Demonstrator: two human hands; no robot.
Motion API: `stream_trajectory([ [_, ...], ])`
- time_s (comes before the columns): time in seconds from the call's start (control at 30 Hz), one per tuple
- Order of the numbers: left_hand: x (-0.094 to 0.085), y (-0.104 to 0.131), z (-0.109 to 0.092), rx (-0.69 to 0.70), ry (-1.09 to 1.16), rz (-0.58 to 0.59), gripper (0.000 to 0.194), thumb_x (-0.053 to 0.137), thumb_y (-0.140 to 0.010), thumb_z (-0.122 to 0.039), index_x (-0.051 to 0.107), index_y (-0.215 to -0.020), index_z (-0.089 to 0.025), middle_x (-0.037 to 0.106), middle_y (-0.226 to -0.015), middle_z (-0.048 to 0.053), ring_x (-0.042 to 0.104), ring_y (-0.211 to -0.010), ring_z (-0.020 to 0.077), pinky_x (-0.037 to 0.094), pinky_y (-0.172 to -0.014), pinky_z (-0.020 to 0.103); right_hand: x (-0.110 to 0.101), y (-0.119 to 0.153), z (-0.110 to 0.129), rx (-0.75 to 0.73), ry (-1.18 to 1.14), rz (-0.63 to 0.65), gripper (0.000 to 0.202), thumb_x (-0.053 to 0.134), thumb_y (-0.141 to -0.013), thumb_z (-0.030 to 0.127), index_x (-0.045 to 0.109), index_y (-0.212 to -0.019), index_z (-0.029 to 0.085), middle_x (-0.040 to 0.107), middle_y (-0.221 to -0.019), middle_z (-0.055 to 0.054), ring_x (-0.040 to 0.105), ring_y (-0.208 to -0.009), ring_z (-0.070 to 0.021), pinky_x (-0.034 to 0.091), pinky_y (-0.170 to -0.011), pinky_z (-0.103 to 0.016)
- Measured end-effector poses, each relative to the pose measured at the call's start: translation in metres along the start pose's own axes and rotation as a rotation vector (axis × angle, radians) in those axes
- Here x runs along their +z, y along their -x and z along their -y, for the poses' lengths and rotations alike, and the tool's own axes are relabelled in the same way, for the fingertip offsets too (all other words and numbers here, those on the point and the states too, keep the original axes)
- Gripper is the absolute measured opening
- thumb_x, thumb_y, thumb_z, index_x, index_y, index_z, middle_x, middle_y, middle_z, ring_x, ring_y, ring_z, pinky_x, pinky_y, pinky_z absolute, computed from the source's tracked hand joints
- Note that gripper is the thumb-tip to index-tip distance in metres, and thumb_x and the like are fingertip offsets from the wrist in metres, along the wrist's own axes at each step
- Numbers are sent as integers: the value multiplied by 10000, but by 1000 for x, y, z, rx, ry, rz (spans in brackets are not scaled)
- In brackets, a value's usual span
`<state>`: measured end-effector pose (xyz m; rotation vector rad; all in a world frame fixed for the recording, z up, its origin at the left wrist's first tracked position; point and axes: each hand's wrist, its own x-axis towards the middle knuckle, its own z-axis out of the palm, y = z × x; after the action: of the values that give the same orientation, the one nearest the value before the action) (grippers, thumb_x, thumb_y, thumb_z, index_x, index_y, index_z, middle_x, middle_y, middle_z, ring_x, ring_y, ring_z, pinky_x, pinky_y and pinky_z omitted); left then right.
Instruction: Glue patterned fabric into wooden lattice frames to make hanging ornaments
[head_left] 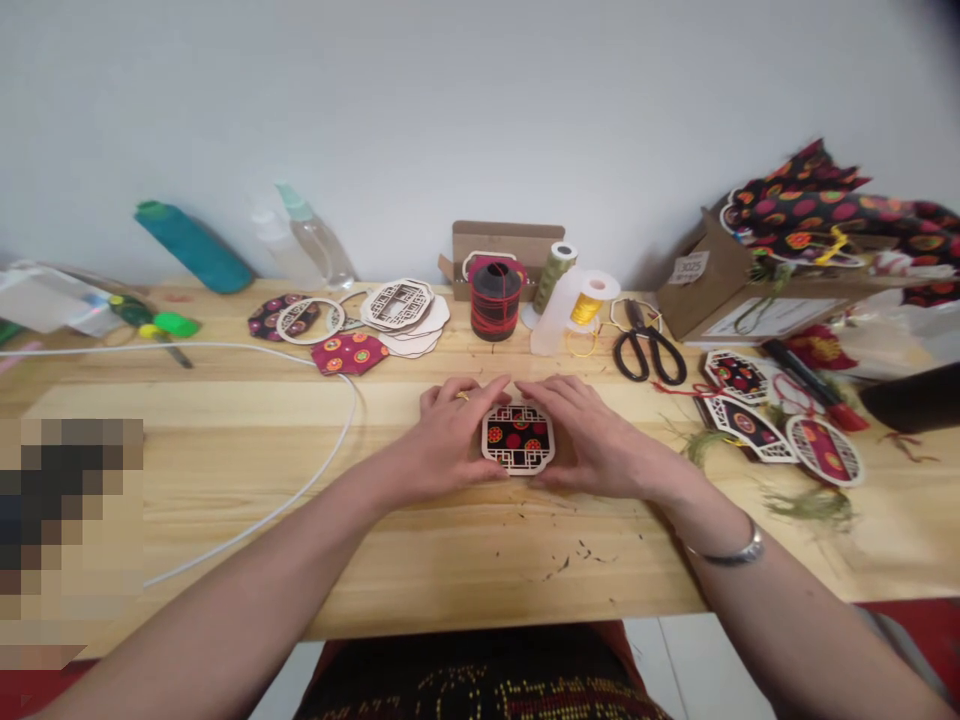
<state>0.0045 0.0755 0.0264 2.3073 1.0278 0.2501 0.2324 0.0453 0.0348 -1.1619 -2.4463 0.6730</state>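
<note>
A small wooden lattice ornament (517,439) with dark flowered fabric in its frame lies on the wooden table in front of me. My left hand (461,440) grips its left side, thumb by the lower edge and fingers curved round the upper edge. On the opposite side my right hand (589,440) holds it the same way, fingertips almost meeting those of the left. The ornament's side edges are partly hidden by the hands. Behind them stands a black spool wound with red cord (495,305). Dark thread scraps (574,560) are scattered nearer the table's front edge.
Back left are a teal thread cone (193,247), clear bottles (319,240) and stacked lattice frames (401,308). Yellow thread (591,300), black scissors (646,345) and a cardboard box (686,275) stand back right. Finished-looking ornaments (825,450) lie right. A white cable (330,465) loops left.
</note>
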Motion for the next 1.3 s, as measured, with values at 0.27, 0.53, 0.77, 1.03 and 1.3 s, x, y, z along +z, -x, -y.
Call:
stream_trajectory([
  [0.27, -1, 1, 4, 5, 52, -91, 867, 670, -745, -536, 299, -1444, -183, 532, -1379, 117, 332, -1301, 342, 221, -1062, 538, -5, 3, -7, 56, -24, -6, 905, 713, -732, 454, 254, -1471, 207, 495, -1265, -133, 424, -1193, -306, 382, -1026, -506],
  [0.53, -9, 3, 2, -299, 306, -351, 454, 474, -884, -349, 516, -1286, -140, 712, -1075, 104, 643, -982, 235, 449, -902, 386, -10, 3, -7, 94, -15, -22, 954, 738, -705, 473, 249, -1479, 205, 531, -1230, -131, 434, -1192, -309, 366, -1039, -506],
  [0.77, -14, 1, -3, -494, 597, -304, 494, 585, -809, -382, 549, -1216, -104, 740, -927, 105, 614, -566, 147, 488, -652, 313, -1, 1, 0, 59, 83, -3, 969, 733, -684, 484, 252, -1483, 223, 528, -1245, -137, 423, -1181, -341, 394, -981, -531],
  [1.03, -14, 2, -4, -502, 655, -274, 525, 604, -806, -376, 525, -1238, -87, 736, -959, 130, 598, -575, 135, 470, -642, 306, 1, 0, 2, 44, 113, -7, 922, 721, -699, 434, 277, -1469, 190, 528, -1223, -137, 428, -1170, -321, 394, -992, -494],
  [1.3, -14, 1, -5, -511, 679, -235, 548, 602, -809, -393, 505, -1251, -85, 738, -961, 124, 590, -576, 135, 431, -592, 287, 3, -1, 1, 45, 109, -7, 909, 709, -715, 453, 268, -1470, 204, 512, -1224, -128, 424, -1172, -319, 385, -1002, -494],
])
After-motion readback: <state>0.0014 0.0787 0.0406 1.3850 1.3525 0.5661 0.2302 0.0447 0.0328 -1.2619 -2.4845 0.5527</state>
